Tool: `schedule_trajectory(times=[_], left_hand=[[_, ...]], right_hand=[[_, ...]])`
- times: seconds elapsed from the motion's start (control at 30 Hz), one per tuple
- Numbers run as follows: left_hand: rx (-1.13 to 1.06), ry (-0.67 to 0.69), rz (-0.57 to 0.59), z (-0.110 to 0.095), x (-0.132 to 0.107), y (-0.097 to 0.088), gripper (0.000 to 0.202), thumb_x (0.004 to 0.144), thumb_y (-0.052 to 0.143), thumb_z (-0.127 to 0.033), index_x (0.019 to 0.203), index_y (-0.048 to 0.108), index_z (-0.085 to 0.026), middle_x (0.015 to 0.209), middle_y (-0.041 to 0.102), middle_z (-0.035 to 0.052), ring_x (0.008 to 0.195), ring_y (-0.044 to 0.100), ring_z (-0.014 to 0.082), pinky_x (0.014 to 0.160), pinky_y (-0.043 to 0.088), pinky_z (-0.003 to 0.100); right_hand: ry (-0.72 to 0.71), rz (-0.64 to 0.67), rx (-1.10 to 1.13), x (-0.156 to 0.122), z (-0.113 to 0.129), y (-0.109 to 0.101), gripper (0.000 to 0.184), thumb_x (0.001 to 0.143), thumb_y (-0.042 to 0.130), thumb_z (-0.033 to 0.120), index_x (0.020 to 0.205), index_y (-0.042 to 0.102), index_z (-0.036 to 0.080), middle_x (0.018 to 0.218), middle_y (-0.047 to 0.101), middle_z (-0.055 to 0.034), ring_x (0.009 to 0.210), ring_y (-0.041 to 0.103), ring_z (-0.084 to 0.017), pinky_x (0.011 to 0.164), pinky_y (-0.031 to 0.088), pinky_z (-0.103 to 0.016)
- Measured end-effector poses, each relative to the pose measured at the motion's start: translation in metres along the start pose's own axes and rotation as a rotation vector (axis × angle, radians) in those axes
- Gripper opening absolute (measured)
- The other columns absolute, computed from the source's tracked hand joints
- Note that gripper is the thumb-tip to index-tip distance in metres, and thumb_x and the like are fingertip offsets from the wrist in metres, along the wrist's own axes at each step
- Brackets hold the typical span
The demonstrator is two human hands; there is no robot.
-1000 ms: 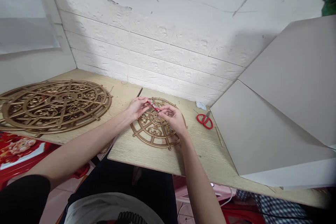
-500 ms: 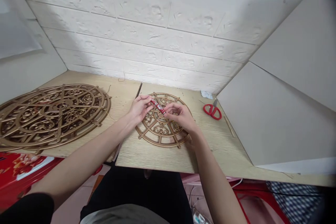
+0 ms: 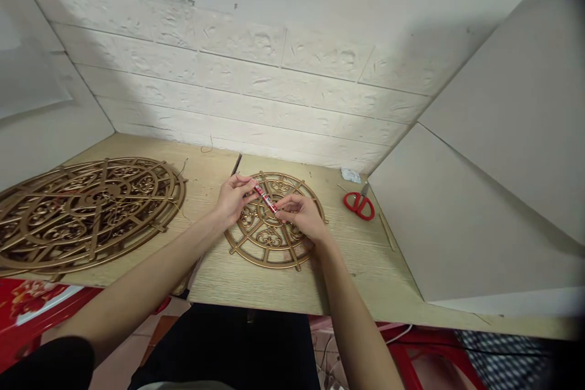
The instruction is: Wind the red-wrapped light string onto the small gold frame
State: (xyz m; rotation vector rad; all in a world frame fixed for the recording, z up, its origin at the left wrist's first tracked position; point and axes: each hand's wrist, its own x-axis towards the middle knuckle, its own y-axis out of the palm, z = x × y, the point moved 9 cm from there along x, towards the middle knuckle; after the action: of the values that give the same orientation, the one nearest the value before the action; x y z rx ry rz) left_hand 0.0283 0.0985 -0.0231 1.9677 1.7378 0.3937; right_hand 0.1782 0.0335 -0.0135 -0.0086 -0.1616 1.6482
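Observation:
A slim red tube with white print [image 3: 265, 197] is stretched slantwise between my two hands, above a round bronze-coloured openwork panel [image 3: 269, 237]. My left hand [image 3: 234, 200] pinches its upper left end between thumb and fingers. At the lower right end, the thumb and fingertips of my right hand [image 3: 302, 217] are closed on the same tube. The panel, with scrollwork and short tabs around its rim, lies flat on the wooden table [image 3: 256, 286]. My hands and forearms cover parts of its left and right sides.
Several similar bronze panels [image 3: 98, 198] lie stacked on the left. Red-handled scissors [image 3: 359, 205] and a small crumpled pale wrapper [image 3: 350, 175] lie to the right. A white textured wall [image 3: 256, 85] rises behind the table, with a pale board [image 3: 406, 219] on the right.
The camera view has shifted, so the table and everything on it sit lower and slightly further left. Both hands keep hold of the red tube above the panel.

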Motion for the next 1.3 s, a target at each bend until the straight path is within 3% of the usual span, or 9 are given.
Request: schedule_trajectory(times=[0.47,0.6,0.77,1.03,1.3], left_hand=[[0.101,0.045,0.041,-0.008,0.007,-0.003,0.021,0.063,0.073,-0.011,0.069,0.053,-0.012,0.071,0.061,0.0020,0.066,0.061,0.0102,0.065,0.055,0.027],[0.103,0.023,0.025,-0.005,0.007,-0.001,0.021,0.063,0.072,-0.009,0.067,0.052,-0.012,0.071,0.060,0.0018,0.064,0.060,0.0098,0.064,0.055,0.027],[0.072,0.018,-0.003,-0.006,0.008,-0.003,0.019,0.064,0.071,-0.006,0.068,0.052,-0.012,0.069,0.060,0.0014,0.061,0.059,0.0084,0.065,0.055,0.026],[0.063,0.068,0.025,-0.005,0.014,0.001,0.020,0.064,0.072,-0.009,0.071,0.054,-0.011,0.069,0.061,0.0012,0.060,0.058,0.0080,0.062,0.054,0.024],[0.065,0.093,0.044,-0.001,0.021,0.000,0.026,0.060,0.077,-0.015,0.073,0.055,-0.011,0.070,0.062,0.0013,0.059,0.058,0.0076,0.063,0.053,0.024]], right_hand=[[-0.054,-0.033,0.007,0.005,0.002,0.008,0.022,0.058,0.074,0.024,0.077,0.065,0.017,0.078,0.066,-0.0020,0.070,0.061,-0.013,0.065,0.049,-0.026],[-0.032,-0.045,0.019,0.004,0.001,0.003,0.024,0.058,0.074,0.024,0.079,0.065,0.016,0.075,0.066,-0.0018,0.062,0.059,-0.011,0.053,0.047,-0.022],[0.059,-0.039,0.057,0.008,-0.009,0.000,0.026,0.058,0.074,0.025,0.081,0.065,0.016,0.069,0.065,-0.0015,0.050,0.055,-0.008,0.034,0.029,-0.014],[0.035,-0.018,0.163,0.010,-0.009,0.004,0.028,0.056,0.077,0.025,0.078,0.063,0.014,0.064,0.066,-0.0002,0.059,0.063,-0.012,0.051,0.047,-0.020],[0.052,-0.022,0.189,0.012,-0.010,0.003,0.033,0.056,0.078,0.024,0.085,0.066,0.016,0.074,0.068,-0.0018,0.063,0.064,-0.013,0.053,0.048,-0.022]])
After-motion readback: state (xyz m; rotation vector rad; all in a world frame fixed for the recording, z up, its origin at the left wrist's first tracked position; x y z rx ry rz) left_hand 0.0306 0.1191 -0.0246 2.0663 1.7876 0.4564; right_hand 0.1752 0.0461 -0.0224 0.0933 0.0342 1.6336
